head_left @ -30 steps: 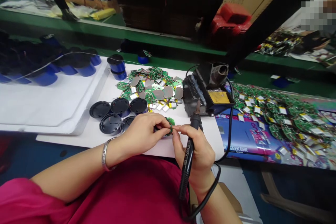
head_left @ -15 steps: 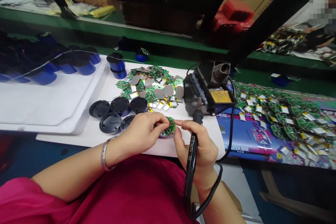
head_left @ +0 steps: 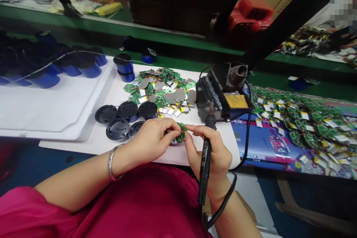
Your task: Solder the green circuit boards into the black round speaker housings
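Observation:
A green circuit board [head_left: 182, 134] sits between my two hands, just above the white work sheet. My left hand [head_left: 156, 137] pinches its left side between thumb and fingers; those fingers hide part of it. My right hand [head_left: 212, 152] carries a soldering iron [head_left: 205, 160] against the palm, tip pointing up and away from the board. The right thumb and index finger touch the board's right edge. Left of my hands stand several round black-topped cups [head_left: 117, 129], and beyond them lies a heap of circuit boards with small silver batteries [head_left: 164, 89].
A soldering stand with a yellow sponge [head_left: 236, 101] is at the right, its cable looping past my right wrist. More boards [head_left: 312, 119] cover the right side. A white foam tray [head_left: 55, 111] holds blue cups [head_left: 89, 67] at the left. Other people's arms show across the bench.
The view has shifted very slightly. Both hands stay at the circuit board, which looks tilted a little differently, and the soldering iron remains in my right hand.

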Available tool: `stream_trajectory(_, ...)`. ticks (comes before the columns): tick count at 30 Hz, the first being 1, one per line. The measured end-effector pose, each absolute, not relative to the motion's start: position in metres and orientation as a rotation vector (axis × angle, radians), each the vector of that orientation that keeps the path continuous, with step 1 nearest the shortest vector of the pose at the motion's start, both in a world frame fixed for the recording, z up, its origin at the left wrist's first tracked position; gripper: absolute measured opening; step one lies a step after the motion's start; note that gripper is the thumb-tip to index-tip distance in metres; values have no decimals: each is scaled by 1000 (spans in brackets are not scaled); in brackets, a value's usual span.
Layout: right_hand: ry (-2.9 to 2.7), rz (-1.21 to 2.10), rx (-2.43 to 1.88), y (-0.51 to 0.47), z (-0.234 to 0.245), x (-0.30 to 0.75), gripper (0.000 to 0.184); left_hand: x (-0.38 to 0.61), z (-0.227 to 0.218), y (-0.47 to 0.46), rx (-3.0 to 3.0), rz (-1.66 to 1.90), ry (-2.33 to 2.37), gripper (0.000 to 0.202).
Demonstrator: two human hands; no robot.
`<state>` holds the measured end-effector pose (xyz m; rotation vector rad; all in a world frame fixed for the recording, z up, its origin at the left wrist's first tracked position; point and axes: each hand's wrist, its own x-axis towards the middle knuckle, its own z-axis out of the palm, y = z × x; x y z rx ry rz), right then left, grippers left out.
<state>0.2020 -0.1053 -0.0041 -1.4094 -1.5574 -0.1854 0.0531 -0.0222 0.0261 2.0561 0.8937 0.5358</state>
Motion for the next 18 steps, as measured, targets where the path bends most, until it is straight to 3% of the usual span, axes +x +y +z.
stream_trajectory(18,-1503,-115,-1453,-105,-2,201,27,52,25,-22,2076,527,871,13)
